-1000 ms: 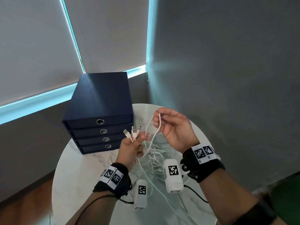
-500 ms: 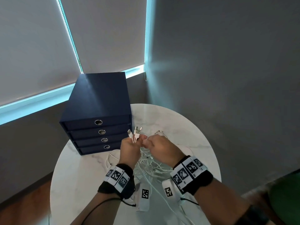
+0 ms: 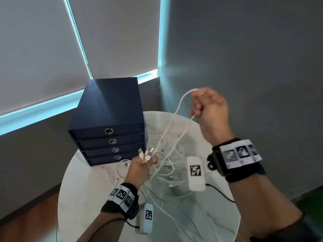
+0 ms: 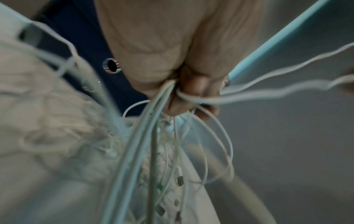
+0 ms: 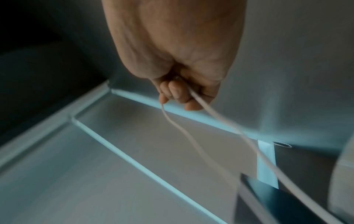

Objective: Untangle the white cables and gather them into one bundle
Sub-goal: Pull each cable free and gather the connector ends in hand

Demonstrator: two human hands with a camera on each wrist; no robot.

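Note:
A tangle of white cables (image 3: 167,170) lies on the round white table (image 3: 87,193). My left hand (image 3: 141,167) grips several cable ends low over the table, their USB plugs (image 3: 147,154) sticking up out of the fist. In the left wrist view the left hand (image 4: 184,94) clamps several strands (image 4: 153,128) that hang down into the pile. My right hand (image 3: 208,106) is raised high at the right, fingers curled round a loop of one white cable (image 3: 176,119) that runs down to the left hand. The right wrist view shows the right hand (image 5: 182,94) closed on that cable (image 5: 210,115).
A dark blue box with several drawers (image 3: 108,123) stands at the table's back left, close to the left hand. Grey walls and window blinds (image 3: 113,35) close in behind. Wrist cameras (image 3: 195,173) hang under both forearms, with black leads trailing.
My right hand has risen up and to the right from beside the left hand, drawing a cable loop out of the tangle. The left hand has stayed in place, holding the plugs.

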